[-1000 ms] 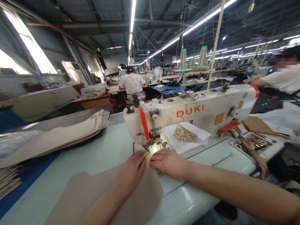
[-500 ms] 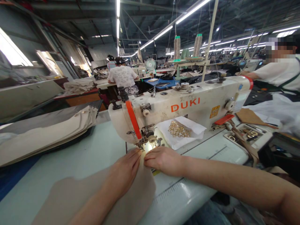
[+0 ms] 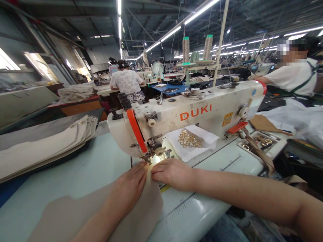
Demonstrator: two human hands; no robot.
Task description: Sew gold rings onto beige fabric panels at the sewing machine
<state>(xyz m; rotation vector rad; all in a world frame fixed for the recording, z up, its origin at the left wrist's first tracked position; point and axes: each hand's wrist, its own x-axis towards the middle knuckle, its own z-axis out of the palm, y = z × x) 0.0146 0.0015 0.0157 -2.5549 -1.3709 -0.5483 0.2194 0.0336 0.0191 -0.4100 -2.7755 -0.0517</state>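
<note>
A beige sheet of material (image 3: 147,206), fabric or leather, lies on the pale machine bed, one end under the presser foot of the white sewing machine (image 3: 164,117). Close by the lit needle area, my left hand (image 3: 130,185) has its fingers together on the sheet's left side. Opposite it, my right hand (image 3: 173,173) pinches the sheet's right edge with curled fingers. The fingertips of both hands are close to the presser foot (image 3: 149,159). My hands partly hide the sheet's narrow end, and the stitching there is too small to make out.
Gold-coloured metal buckles (image 3: 189,138) sit on white paper (image 3: 210,137) beside the needle. A stack of beige panels (image 3: 47,141) lies left. A tray of metal fittings (image 3: 275,148) stands right. Two thread cones (image 3: 186,50) rise behind. A co-worker (image 3: 299,74) sits at right; others work farther back.
The whole scene has shifted slightly left as my head turned a little right. Both hands keep their hold beside the presser foot, with no clear movement of the sheet.
</note>
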